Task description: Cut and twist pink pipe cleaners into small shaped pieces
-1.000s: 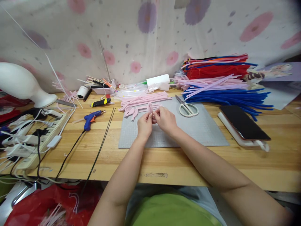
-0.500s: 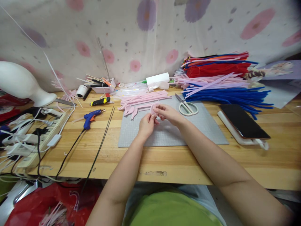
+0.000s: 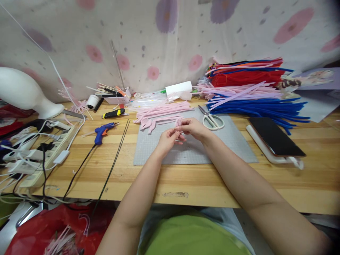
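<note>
Over the far part of the gray cutting mat [image 3: 225, 148], we observe both hands together at a small pink fuzzy piece [image 3: 178, 122]. Thumb and forefinger of the left hand [image 3: 168, 140] pinch its near end. Fingers of the right hand [image 3: 193, 128] are bent and touch the piece; whether they close on it, we cannot tell. The fingers hide most of the piece, so we cannot make out its full shape. A white head form [image 3: 23, 88] is cut off at the left edge.

Beyond the hands lie shaped pink pieces [image 3: 147, 124] and straight pink stems [image 3: 167, 110]; scissors [image 3: 212, 122] rest on the mat to the right. We note a wooden table [image 3: 212, 187], a blue glue gun [image 3: 101, 134] at left, a phone [image 3: 276, 136] at right, and a flowered curtain [image 3: 148, 35] behind.
</note>
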A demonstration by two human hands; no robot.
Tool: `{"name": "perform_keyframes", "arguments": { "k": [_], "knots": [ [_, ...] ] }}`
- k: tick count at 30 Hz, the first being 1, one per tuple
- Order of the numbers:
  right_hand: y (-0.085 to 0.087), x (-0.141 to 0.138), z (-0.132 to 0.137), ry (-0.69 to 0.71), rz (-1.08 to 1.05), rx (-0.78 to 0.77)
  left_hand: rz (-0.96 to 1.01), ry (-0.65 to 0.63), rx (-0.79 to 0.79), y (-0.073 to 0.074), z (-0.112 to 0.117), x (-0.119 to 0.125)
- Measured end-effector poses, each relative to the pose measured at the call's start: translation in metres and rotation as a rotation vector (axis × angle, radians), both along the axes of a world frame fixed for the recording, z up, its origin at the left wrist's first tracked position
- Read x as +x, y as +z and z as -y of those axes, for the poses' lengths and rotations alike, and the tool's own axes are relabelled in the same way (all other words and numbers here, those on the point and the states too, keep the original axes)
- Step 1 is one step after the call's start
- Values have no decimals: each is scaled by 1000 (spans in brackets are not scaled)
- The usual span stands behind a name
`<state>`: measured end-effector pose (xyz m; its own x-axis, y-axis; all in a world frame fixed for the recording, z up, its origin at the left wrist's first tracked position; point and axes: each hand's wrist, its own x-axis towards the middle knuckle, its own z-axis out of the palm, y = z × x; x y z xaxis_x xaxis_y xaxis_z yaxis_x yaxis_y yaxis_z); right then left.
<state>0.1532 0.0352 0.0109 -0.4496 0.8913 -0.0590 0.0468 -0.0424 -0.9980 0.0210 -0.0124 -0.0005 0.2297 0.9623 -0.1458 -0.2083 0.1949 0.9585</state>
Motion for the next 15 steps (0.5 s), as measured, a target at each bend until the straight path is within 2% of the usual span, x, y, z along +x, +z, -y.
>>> {"name": "perform_keyframes", "arguments": {
  "k": [8, 11, 15],
  "knots": [
    [9, 4, 2, 53, 33, 50, 49, -27, -53, -1, 1, 0],
    [6, 4, 1, 68, 25, 39, 42, -30, -98, 1, 2, 0],
    [-2, 4, 0, 118, -40, -61, 22, 43, -139, 3, 0, -1]
  ]
}}
